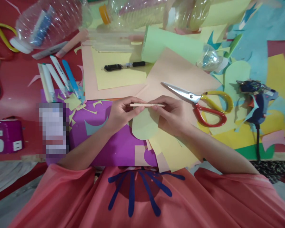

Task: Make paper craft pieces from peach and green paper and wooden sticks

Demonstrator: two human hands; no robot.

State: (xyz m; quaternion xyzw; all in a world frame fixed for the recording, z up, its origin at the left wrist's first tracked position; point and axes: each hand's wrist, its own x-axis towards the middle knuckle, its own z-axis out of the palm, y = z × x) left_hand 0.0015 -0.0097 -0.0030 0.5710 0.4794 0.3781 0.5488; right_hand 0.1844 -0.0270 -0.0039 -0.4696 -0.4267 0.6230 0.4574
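Between my two hands is a thin, pale folded paper [147,104], seen edge-on. My left hand [123,112] pinches its left end between thumb and fingers. At its right end, my right hand [172,112] grips it the same way. Under them lies a light green rounded paper piece [144,125], partly hidden by the hands. Scissors [192,96] with one yellow and one red handle lie just right of my right hand, blades pointing up-left. Peach paper sheets [171,71] spread beneath the scissors and beyond my hands.
Clear plastic bottles [68,22] line the back, one wrapped in green paper [172,44]. A black pen [124,65], several markers [58,76], a blurred phone [53,129], a purple power box [6,136] and a blue glue gun [261,101] with cord lie around, among paper scraps.
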